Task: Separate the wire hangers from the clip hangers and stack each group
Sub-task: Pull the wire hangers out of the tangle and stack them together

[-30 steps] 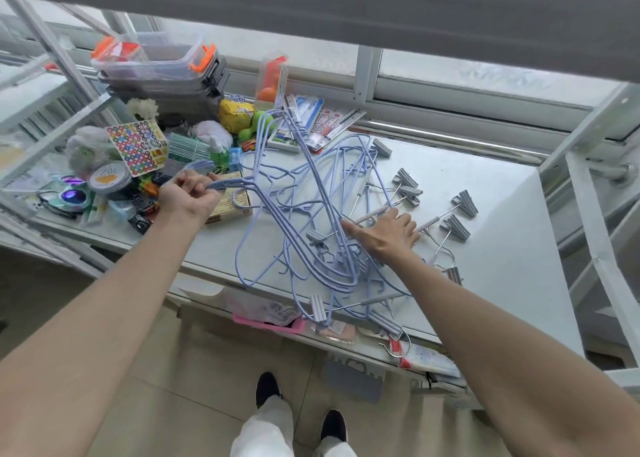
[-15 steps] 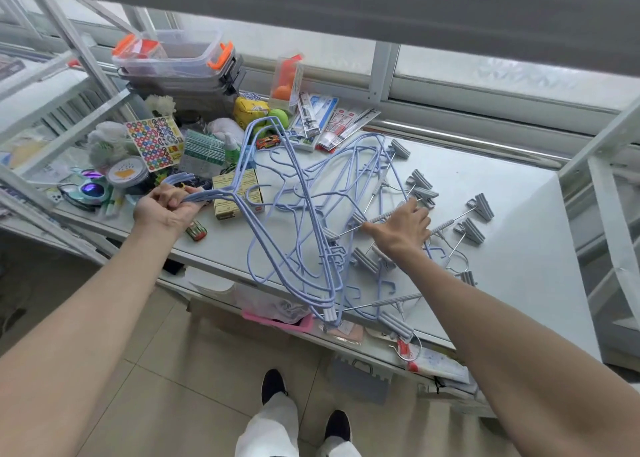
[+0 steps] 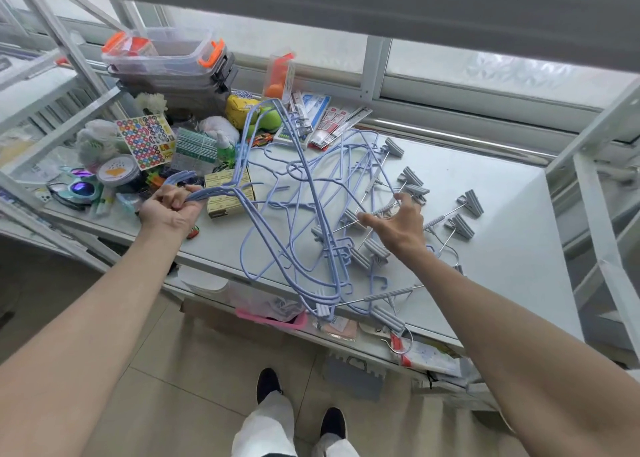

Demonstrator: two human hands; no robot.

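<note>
On the far left of the table (image 3: 502, 221), a sticker sheet (image 3: 145, 141) shows rows of coloured rings. Its print is too small to read, as is the lettering on the yellow box (image 3: 227, 195) beside it.

The left hand (image 3: 171, 209) is curled tight around the bunched hooks of the blue wire hangers (image 3: 263, 235) and holds them off the table. The bundle slopes down to the right, and its far ends hang past the table's front edge. More blue hangers lie tangled flat behind it.

The packets (image 3: 323, 117) near the window carry red and blue printing that cannot be made out.

The right hand (image 3: 401, 228) hovers wide, fingers spread, over the grey clip hangers (image 3: 414, 188). These are scattered across the middle and right of the table, some threaded through the blue wires. Whether a fingertip touches a rod cannot be told.

Half a second ago this hand lay fingers-down on the pile; now it has lifted and opened. The left hand's grip is unchanged.
</note>
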